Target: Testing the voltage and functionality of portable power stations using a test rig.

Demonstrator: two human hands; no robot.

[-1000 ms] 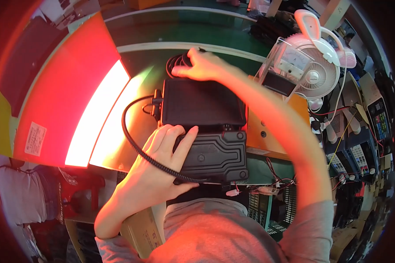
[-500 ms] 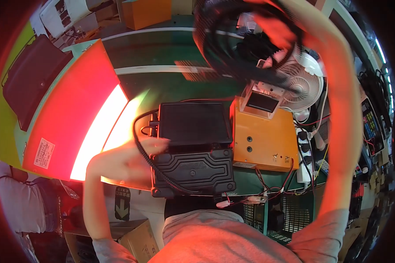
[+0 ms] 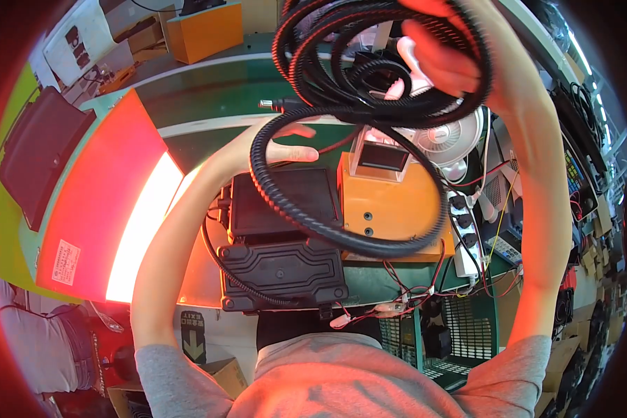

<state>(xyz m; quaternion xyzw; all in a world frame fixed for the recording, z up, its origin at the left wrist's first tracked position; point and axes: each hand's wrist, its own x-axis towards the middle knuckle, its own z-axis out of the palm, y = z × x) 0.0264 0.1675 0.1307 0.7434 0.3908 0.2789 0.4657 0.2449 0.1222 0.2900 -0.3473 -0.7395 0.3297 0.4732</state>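
A thick black ribbed cable [image 3: 369, 245], wound in several coils, hangs above the back of the bench. Around its upper right side my right hand [image 3: 447, 59] is closed, the arm raised high. A metal-tipped plug [image 3: 266, 104] sticks out at the left of the coils. My left hand [image 3: 279, 145] is just below that plug, thumb and fingers apart, with a large loose loop of the cable crossing in front of it. Under the loop lie a black hard case [image 3: 282, 273] with a flat dark panel [image 3: 279, 198] behind it, and an orange box [image 3: 397, 209].
A small display in a clear frame [image 3: 383, 160] stands on the orange box, with a white fan [image 3: 453, 136] behind. At right is a power strip [image 3: 468, 240] with thin wires. A glowing red panel [image 3: 94, 202] leans at left. A person [image 3: 31, 334] is at lower left.
My left hand has moved from beside the black case up and forward to the cable. The coils, blurred before, now hang lower, with one loop dropped over the orange box.
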